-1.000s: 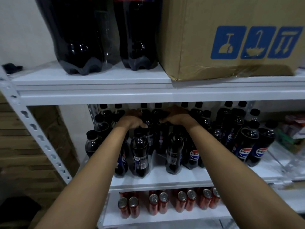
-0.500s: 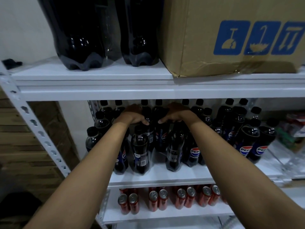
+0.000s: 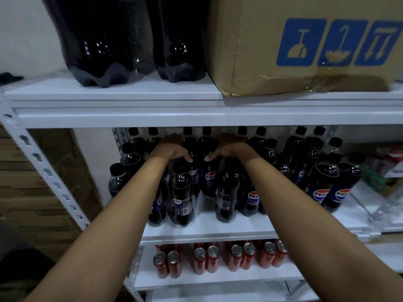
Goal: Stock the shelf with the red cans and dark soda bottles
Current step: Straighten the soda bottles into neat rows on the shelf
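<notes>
On the middle shelf (image 3: 207, 231) of a white rack, two dark soda bottles (image 3: 208, 171) deep in the row are grasped at their shoulders: the left hand (image 3: 170, 149) is curled round one, the right hand (image 3: 229, 148) round the bottle just beside it. The way in is narrowed by two nearer bottles (image 3: 182, 197) standing right in front of the hands, and by the upper shelf edge (image 3: 196, 116) close above the caps. More small bottles are packed to the left and right; an exact count cannot be made. On the shelf below, eight red cans (image 3: 206, 260) are seen in four front pairs, with more behind. On the top shelf, two large dark bottles (image 3: 100, 40) are set left of a cardboard box (image 3: 305, 51). Open room is left at the near shelf edge between the front bottles.
</notes>
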